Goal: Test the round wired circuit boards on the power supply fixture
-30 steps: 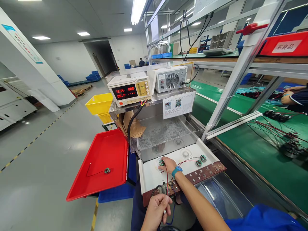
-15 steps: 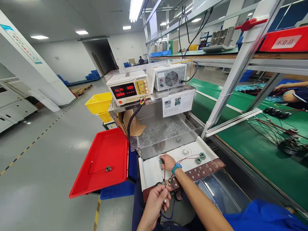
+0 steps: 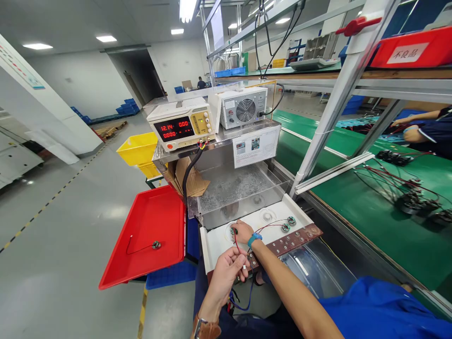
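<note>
My right hand (image 3: pixel 242 231) rests on the white test tray (image 3: pixel 219 247) and presses a small round green circuit board (image 3: pixel 232 230) onto it. A red wire (image 3: pixel 236 244) runs from that board back to my left hand (image 3: pixel 228 270), which pinches the wire's end beside the brown terminal strip (image 3: pixel 294 239). Two more round boards (image 3: pixel 286 224) with red leads lie further right on the tray. A blue band sits on my right wrist.
A power supply (image 3: pixel 179 127) showing 12.14 stands on a steel shelf with a fan unit (image 3: pixel 243 107) beside it. A red tray (image 3: pixel 148 235) at the left holds one wired board. Another person's arms (image 3: pixel 416 129) work over the green conveyor (image 3: pixel 370 207) at right.
My left hand has risen with the wire end toward the terminal strip. My right hand stays on the round board. The view has tilted down slightly.
</note>
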Motion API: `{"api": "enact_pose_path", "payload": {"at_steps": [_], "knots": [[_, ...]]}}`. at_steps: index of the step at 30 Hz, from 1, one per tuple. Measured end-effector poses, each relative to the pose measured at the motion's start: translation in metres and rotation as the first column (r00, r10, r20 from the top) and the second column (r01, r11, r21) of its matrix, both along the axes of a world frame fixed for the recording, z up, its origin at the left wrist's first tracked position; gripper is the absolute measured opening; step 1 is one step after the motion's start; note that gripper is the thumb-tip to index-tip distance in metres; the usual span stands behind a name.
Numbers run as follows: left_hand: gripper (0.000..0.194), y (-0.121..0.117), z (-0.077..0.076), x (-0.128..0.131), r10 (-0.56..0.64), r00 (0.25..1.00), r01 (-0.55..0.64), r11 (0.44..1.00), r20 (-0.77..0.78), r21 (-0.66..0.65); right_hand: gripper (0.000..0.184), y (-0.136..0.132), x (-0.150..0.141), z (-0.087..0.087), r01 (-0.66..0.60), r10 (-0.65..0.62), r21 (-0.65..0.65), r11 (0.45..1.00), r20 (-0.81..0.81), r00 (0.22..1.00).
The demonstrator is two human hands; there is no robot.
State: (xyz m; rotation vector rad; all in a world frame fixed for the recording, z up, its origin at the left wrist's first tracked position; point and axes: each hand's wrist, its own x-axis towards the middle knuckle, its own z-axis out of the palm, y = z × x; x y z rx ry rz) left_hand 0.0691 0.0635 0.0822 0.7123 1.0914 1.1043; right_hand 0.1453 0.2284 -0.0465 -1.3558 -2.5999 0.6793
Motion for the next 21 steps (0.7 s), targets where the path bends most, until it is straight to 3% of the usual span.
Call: {"api": "enact_pose_path", "payload": {"at_steps": [7,10,12,15,18,21], "knots": [[0.04,0.004,0.013,-0.013,0.075,0.944,-0.066,0.997,0.321,-0.037,0.036,0.002,0.0,-0.002,-0.003,0.003,-0.005,1.0,-0.006,1.0],[0.04,0.003,0.012,-0.014,0.103,0.883,-0.096,0.995,0.458,-0.039,0.037,0.002,0.0,0.0,0.002,-0.002,-0.013,1.0,-0.001,1.0],[0.041,0.003,0.008,-0.014,0.105,0.877,-0.106,0.994,0.469,-0.024,0.037,0.002,0.0,0.0,0.002,-0.002,-0.013,1.0,-0.001,1.0],[0.043,0.007,-0.001,-0.011,0.105,0.936,-0.118,0.993,0.335,0.018,0.038,0.002,0.0,-0.002,0.004,-0.004,-0.015,1.0,-0.018,1.0],[0.042,0.018,-0.016,-0.01,0.125,0.991,-0.128,0.989,0.042,0.08,0.039,0.003,0.0,-0.005,0.015,-0.015,-0.025,1.0,-0.029,0.999],[0.031,0.032,-0.038,-0.009,0.159,0.926,-0.104,0.979,-0.342,0.174,0.04,0.005,0.0,-0.006,0.019,-0.02,-0.03,0.999,-0.02,1.0]]}}
